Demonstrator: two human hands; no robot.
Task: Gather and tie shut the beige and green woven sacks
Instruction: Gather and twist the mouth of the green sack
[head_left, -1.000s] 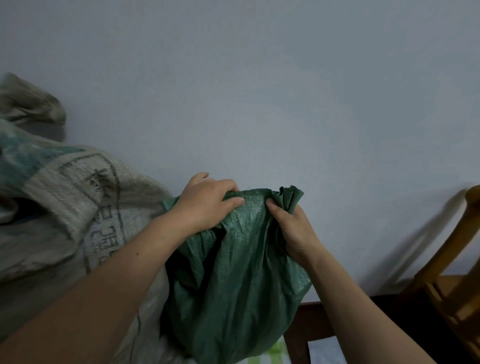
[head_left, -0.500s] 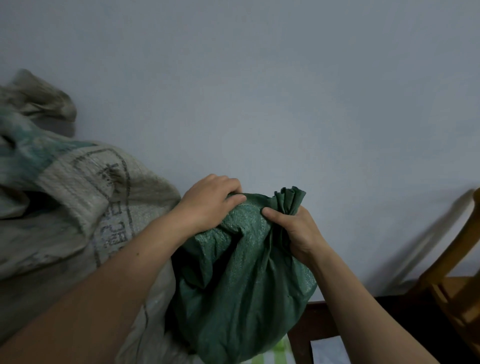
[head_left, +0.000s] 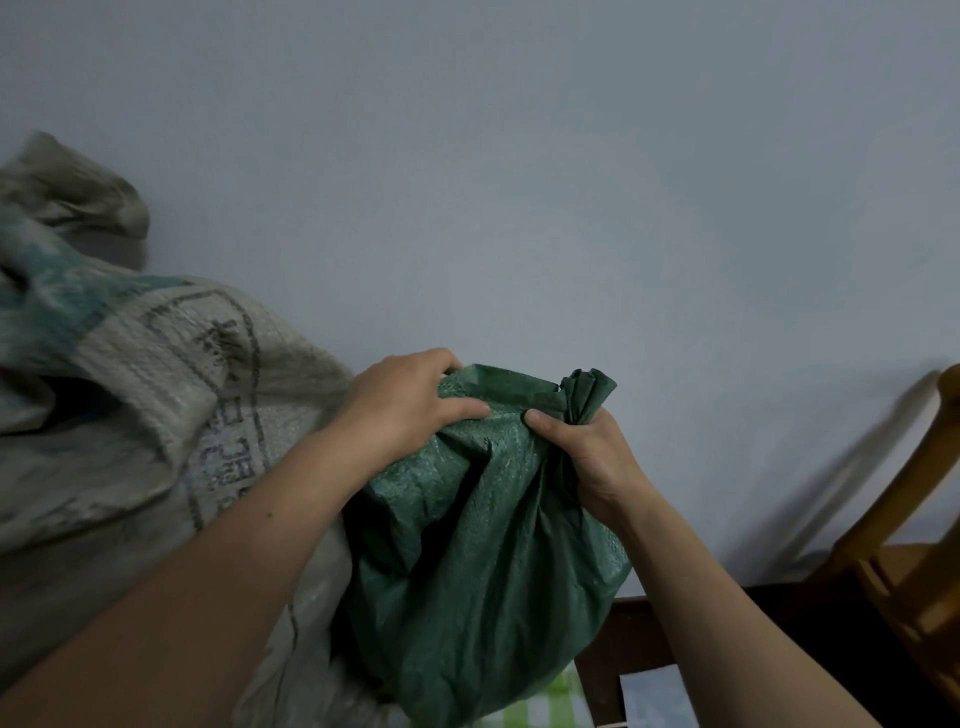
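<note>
Nearest, two bare forearms rise from the bottom corners of the frame and meet at the lower centre. Below them, at the bottom edge, a strip of green-and-white checked cloth (head_left: 535, 701) shows beside a dark brown wooden rail (head_left: 618, 649) and a pale flat sheet (head_left: 654, 696).

Between the arms bulges the dark green woven plastic sack (head_left: 493, 571) – rounded, creased, its fine weave catching a dull sheen. The left hand (head_left: 410, 410) curls over the flat folded rim at the sack's top, fingers hooked behind the fabric and thumb lying along the front. The right hand (head_left: 587, 457) is closed round the gathered neck, with a pleated tuft of green cloth standing up above the fist.

Pressed against the green sack's left side, the large beige woven sack (head_left: 145, 415) fills the left of the frame – coarse, grubby, slumped in heavy folds, printed with a dark rounded border, blurred characters and a teal patch; its crumpled mouth juts up at upper left.

At the right edge stands a honey-coloured wooden chair (head_left: 914, 571), smooth and rounded. Behind everything, a plain matt grey-blue wall (head_left: 519, 182).
</note>
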